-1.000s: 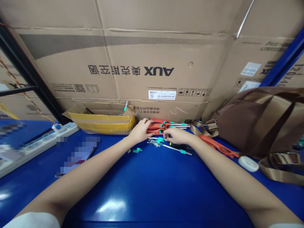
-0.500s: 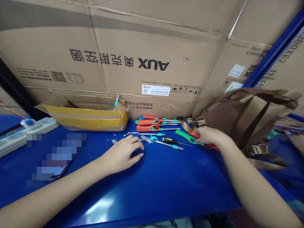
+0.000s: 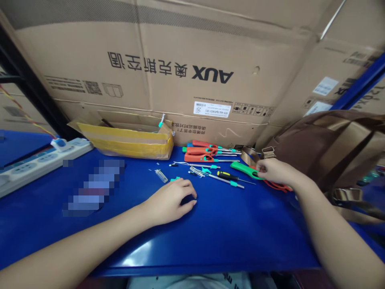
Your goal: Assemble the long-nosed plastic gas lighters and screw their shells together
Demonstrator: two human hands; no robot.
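Observation:
My left hand [image 3: 171,202] rests on the blue table, fingers loosely curved and thumb apart, with nothing in its grip. Beside its fingertips lie a clear plastic piece [image 3: 161,176] and a small turquoise part [image 3: 175,179]. My right hand [image 3: 278,173] is over the end of a green handle shell [image 3: 243,169] and some red pieces [image 3: 281,186], fingers pinched together; what they hold is hidden. Between the hands are a yellow-black screwdriver [image 3: 227,176], metal lighter tubes [image 3: 222,179] with turquoise ends, and another clear part [image 3: 197,171].
Several red-handled lighters [image 3: 200,151] lie behind the loose parts. An open yellow-taped carton [image 3: 129,142] stands at back left, near a white power strip [image 3: 45,164] and a blurred-out flat object [image 3: 96,188]. A brown bag [image 3: 325,148] is at right; a large cardboard sheet [image 3: 168,92] stands behind.
The view has shifted, so the table contents appear farther right. My left hand sits slightly nearer me, uncovering the clear piece and turquoise part. My right hand stays by the green shell.

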